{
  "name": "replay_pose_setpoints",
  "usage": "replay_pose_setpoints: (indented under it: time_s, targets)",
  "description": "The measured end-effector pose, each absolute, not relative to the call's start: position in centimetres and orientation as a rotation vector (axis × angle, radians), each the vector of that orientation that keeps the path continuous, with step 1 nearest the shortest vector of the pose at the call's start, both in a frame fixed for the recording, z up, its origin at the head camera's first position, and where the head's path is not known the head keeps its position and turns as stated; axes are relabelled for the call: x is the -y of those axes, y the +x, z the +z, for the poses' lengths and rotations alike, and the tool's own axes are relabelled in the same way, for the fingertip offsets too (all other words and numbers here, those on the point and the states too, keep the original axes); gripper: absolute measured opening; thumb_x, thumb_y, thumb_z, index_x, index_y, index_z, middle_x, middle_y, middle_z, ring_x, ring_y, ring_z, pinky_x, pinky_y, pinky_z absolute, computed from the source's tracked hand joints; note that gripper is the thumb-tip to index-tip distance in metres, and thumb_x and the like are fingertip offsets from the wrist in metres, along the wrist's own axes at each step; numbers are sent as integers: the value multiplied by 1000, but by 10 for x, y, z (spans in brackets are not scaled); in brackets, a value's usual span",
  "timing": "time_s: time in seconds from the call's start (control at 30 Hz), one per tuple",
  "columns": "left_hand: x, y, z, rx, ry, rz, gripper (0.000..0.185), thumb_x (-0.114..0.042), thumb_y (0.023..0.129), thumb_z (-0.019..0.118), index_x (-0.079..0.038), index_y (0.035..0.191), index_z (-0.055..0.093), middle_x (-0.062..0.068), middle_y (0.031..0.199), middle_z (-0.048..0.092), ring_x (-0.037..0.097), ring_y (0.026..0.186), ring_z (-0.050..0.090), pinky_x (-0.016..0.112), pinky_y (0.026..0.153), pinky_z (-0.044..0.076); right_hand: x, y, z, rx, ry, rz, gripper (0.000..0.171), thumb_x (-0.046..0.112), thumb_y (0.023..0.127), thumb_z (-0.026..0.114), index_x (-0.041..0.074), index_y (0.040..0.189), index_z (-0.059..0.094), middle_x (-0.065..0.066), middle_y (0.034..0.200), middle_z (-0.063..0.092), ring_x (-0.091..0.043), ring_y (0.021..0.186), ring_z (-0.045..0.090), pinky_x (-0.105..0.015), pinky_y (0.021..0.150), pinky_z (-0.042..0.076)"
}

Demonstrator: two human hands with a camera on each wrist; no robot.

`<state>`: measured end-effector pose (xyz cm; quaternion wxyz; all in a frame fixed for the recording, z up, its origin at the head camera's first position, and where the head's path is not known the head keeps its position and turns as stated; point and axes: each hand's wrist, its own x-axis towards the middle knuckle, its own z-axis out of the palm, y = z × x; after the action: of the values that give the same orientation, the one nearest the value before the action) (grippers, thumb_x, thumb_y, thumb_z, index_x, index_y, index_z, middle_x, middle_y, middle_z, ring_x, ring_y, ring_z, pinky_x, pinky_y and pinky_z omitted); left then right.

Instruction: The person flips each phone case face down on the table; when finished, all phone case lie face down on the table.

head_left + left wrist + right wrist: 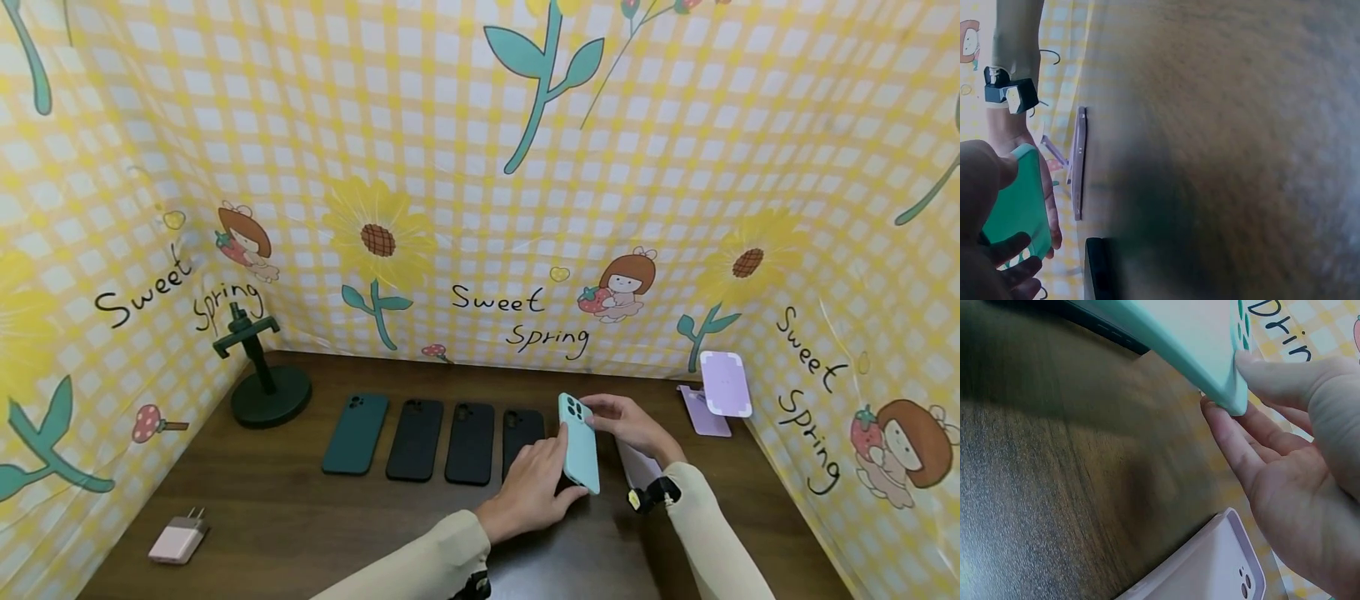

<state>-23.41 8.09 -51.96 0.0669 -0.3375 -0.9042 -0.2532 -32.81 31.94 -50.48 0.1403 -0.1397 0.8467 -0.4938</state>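
Both hands hold a mint-green phone case with camera holes, tilted up above the table. My left hand grips its left side and lower end, the thumb at the bottom edge. At the upper end, my right hand pinches a corner near the camera holes; the right wrist view shows thumb and fingertips on that corner. Below the right hand lies a lavender phone case, hollow side up, partly hidden by the wrist in the head view. A black case lies just left of the mint one, partly covered by the left hand.
Left of the hands, a teal case and two black cases continue the row. A dark green stand is at the back left, a plug charger at the front left, a lavender stand at the back right. Checkered cloth encloses the table.
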Motion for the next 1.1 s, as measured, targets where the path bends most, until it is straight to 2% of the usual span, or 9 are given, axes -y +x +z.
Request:
replay_pose_setpoints:
  time_s: [0.23, 0.43, 0.7, 0.87, 0.97, 1.1]
  targets:
    - [-82, -234, -523, 2704, -986, -714, 88, -55, 91, 53, -2, 152, 16, 5, 136, 52, 20, 123, 49, 37, 95, 42, -321, -327, -509, -2492, -391, -1430, 44, 19, 93, 62, 6, 134, 53, -17, 134, 55, -31, 117, 58, -41, 94, 49]
    - [-82, -237, -522, 2737, -897, -655, 88, -62, 87, 53, -4, 149, 28, 3, 131, 57, 19, 118, 50, 36, 93, 42, -320, -328, -506, -2527, -350, -1471, 47, 20, 91, 65, 3, 133, 53, -18, 126, 60, -26, 106, 63, -41, 90, 50]
    - [-89, -245, -524, 2837, -834, -580, 90, -67, 82, 57, -8, 146, 37, 0, 124, 61, 16, 99, 45, 28, 80, 39, -322, -328, -510, -2603, -314, -1442, 43, 19, 89, 67, 3, 129, 58, -18, 126, 60, -27, 106, 63, -35, 83, 52]
    - [-96, -246, -529, 2899, -821, -556, 90, -69, 78, 60, -9, 143, 44, -1, 118, 64, 14, 89, 40, 26, 73, 34, -325, -326, -522, -2666, -361, -1364, 35, 14, 89, 66, 3, 123, 62, -18, 117, 64, -24, 98, 65, -29, 75, 53]
    - [-97, -246, -530, 2913, -821, -545, 89, -68, 77, 62, -9, 141, 46, -1, 116, 65, 14, 87, 38, 25, 73, 33, -324, -327, -525, -2714, -398, -1316, 34, 15, 88, 68, 6, 120, 64, -16, 116, 66, -24, 100, 65, -30, 78, 53]
    - [-97, -249, -531, 2913, -802, -497, 88, -68, 76, 64, -8, 140, 48, 0, 114, 66, 15, 90, 37, 27, 76, 35, -319, -329, -522, -2806, -409, -1220, 32, 16, 88, 68, 10, 119, 65, -11, 121, 65, -29, 111, 60, -42, 89, 50]
